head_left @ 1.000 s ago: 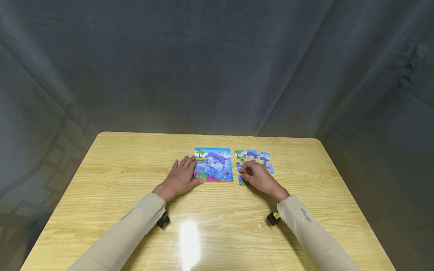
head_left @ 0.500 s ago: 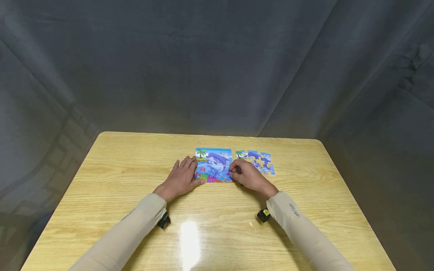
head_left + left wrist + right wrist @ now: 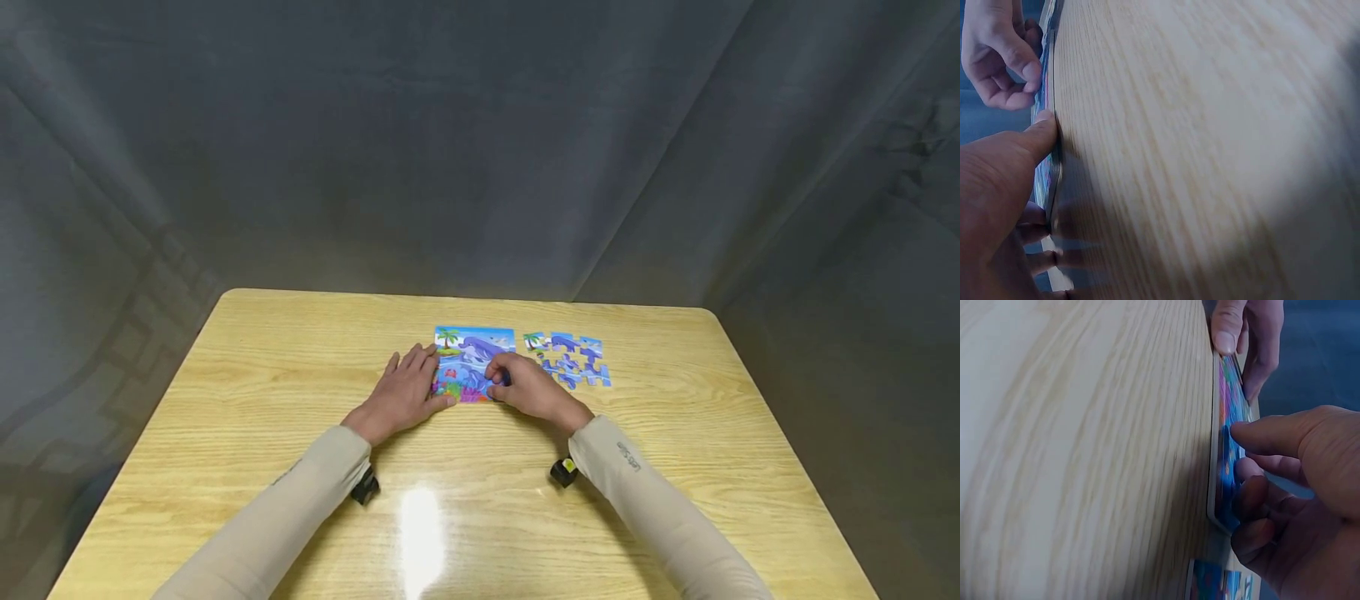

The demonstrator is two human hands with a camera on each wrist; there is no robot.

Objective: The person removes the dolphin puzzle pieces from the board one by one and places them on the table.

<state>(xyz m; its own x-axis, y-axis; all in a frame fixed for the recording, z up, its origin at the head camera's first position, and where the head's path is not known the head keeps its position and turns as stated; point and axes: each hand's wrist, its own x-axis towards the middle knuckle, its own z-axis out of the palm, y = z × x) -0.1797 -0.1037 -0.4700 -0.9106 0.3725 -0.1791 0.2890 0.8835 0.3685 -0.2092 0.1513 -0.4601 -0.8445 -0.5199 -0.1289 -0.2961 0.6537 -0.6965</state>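
A square dolphin picture puzzle [image 3: 454,363] in a shallow tray lies flat near the table's back middle. My left hand [image 3: 403,388] rests at its left side, fingers spread and nearly straight, with the thumb on the near left corner. Over the right part of the picture is my right hand [image 3: 531,388]. Its thumb and curled fingers pinch a small blue puzzle piece [image 3: 1227,453], low over the picture in the right wrist view; the hand hides most of this piece from the head camera.
Several loose puzzle pieces [image 3: 564,343] with palm and dolphin parts lie to the right of the tray. The wooden table [image 3: 300,350] has rounded back corners, and a dark grey curtain [image 3: 420,167] hangs behind it.
My right hand has moved left from the loose pieces onto the picture, carrying a piece from their near left corner. The left hand has stayed at the tray's left edge.
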